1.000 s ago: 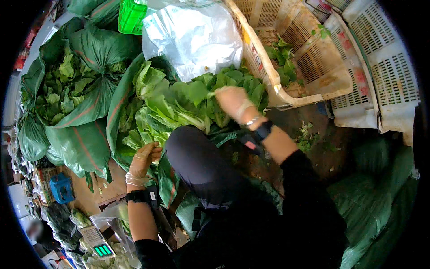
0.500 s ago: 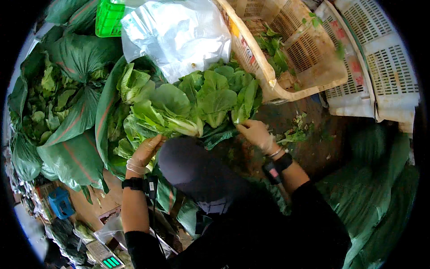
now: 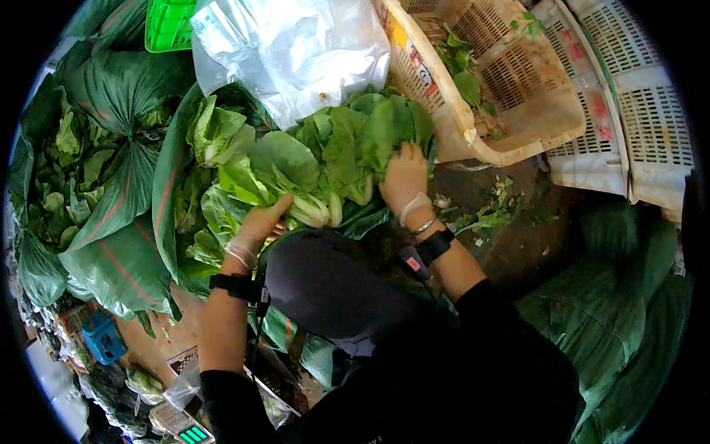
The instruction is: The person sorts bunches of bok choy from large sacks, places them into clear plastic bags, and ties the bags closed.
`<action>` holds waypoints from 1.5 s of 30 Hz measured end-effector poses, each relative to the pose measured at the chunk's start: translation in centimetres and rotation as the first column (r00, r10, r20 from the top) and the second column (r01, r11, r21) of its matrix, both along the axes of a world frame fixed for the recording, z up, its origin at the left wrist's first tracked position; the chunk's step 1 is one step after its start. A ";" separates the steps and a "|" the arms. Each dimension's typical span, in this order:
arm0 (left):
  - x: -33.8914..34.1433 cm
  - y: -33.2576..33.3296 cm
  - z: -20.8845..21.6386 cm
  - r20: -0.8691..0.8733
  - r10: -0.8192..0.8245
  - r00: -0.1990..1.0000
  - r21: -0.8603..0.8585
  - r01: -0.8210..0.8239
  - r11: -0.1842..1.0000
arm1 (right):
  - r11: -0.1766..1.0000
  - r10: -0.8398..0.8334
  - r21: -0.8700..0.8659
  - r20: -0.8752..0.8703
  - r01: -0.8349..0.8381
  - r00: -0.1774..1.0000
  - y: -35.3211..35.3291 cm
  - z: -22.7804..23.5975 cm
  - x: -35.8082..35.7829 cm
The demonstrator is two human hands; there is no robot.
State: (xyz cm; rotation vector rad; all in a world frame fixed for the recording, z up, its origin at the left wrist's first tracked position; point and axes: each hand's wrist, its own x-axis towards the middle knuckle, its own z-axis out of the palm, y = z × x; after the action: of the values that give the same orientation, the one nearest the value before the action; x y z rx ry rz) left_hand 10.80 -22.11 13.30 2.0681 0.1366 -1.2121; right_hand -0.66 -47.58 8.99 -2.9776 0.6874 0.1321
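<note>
Greens (image 3: pixel 285 159) heaped at green sack (image 3: pixel 168 185); left hand (image 3: pixel 262 224) by pale stems (image 3: pixel 309 211); right hand (image 3: pixel 406 181) on leaves (image 3: pixel 381 126), fingers (image 3: pixel 409 152) bent; cannot tell either grip; yellowed crate (image 3: pixel 510 155) alongside.

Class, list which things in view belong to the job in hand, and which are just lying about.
Seemingly part of the job:
- left hand, at the pale stems
- right hand, on the leaves
- leafy greens
- striped green sack beside them

Seemingly just lying about:
- bright green crate
- blue plastic stool
- leaf scraps on the floor
</note>
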 end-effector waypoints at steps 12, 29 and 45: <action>-0.6 -1.0 -1.0 0.415 -0.096 0.905 0.063 0.076 0.995 | 0.760 -0.301 0.650 0.381 -0.022 0.874 4.7 -2.4 -3.5; 1.6 0.3 -2.2 0.067 -0.282 0.957 0.280 0.253 0.926 | 0.043 -0.164 0.984 -0.163 0.172 0.973 3.1 -0.9 1.6; -0.8 1.2 -6.5 0.066 0.277 0.959 -0.334 -0.240 0.911 | -0.502 -0.192 0.851 -0.283 0.154 0.940 4.8 -0.8 4.1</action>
State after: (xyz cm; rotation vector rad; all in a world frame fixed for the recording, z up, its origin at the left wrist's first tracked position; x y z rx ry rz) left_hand 9.96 -20.88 6.84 1.7608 0.1441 -0.8878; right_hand 3.41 -42.82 8.23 -0.8653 0.5117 0.4078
